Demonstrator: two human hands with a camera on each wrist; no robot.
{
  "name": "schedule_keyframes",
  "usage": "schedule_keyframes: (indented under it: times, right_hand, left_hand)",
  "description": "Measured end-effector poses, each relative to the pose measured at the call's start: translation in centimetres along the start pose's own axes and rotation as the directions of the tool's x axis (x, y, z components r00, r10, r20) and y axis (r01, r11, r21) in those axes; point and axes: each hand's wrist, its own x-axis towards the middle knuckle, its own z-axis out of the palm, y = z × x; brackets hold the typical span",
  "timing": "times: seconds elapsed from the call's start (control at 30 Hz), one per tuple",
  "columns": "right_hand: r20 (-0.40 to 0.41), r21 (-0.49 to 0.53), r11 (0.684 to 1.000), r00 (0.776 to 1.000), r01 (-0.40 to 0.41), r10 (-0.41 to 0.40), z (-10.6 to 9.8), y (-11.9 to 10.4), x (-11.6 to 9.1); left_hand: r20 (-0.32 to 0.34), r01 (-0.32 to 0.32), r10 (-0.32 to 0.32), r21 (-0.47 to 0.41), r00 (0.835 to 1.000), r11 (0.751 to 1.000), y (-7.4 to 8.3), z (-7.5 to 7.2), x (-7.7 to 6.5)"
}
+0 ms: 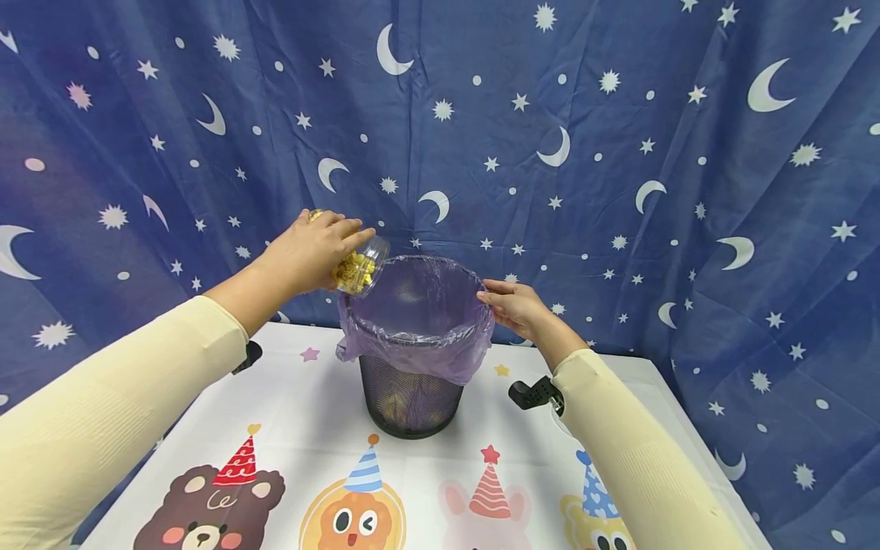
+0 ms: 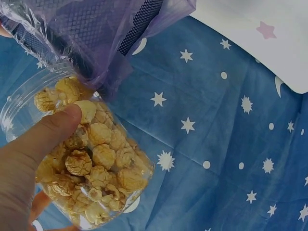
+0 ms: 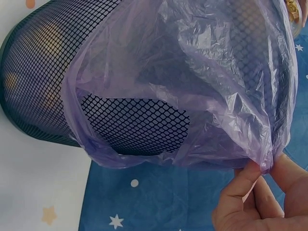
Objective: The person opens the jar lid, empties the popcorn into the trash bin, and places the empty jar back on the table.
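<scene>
My left hand (image 1: 318,248) grips a clear plastic jar (image 2: 108,166) full of yellow popcorn (image 2: 98,156). The jar is tilted, its mouth turned toward the left rim of a black mesh wastebasket (image 1: 412,397). A purple plastic bag (image 1: 412,355) lines the wastebasket and folds down over its outside. At the right rim, my right hand (image 1: 519,308) pinches the bag's edge between thumb and fingers, plain in the right wrist view. Through the mesh, yellowish pieces (image 3: 48,41) show dimly near the bottom.
Under the wastebasket is a white table (image 1: 302,405) with cartoon animals and small stars printed on its cover. A blue curtain (image 1: 467,137) with moons and stars hangs close behind. Black wrist mounts (image 1: 532,394) stick out from the sleeves.
</scene>
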Motion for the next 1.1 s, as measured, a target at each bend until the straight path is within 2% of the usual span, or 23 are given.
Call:
schedule_keyframes:
  times: [0.47, 1.1]
  right_hand:
    - [-0.007, -0.002, 1.000, 1.000, 0.002, -0.002, 0.11, 0.17, 0.19]
    - [-0.019, -0.005, 1.000, 1.000, -0.001, 0.001, 0.07, 0.12, 0.08]
  left_hand:
    - [0.006, -0.043, 0.043, 0.043, 0.999, 0.998, 0.03, -0.13, 0.06]
    - [0.047, -0.057, 0.052, 0.112, 0.998, 0.992, 0.11, -0.46, 0.28]
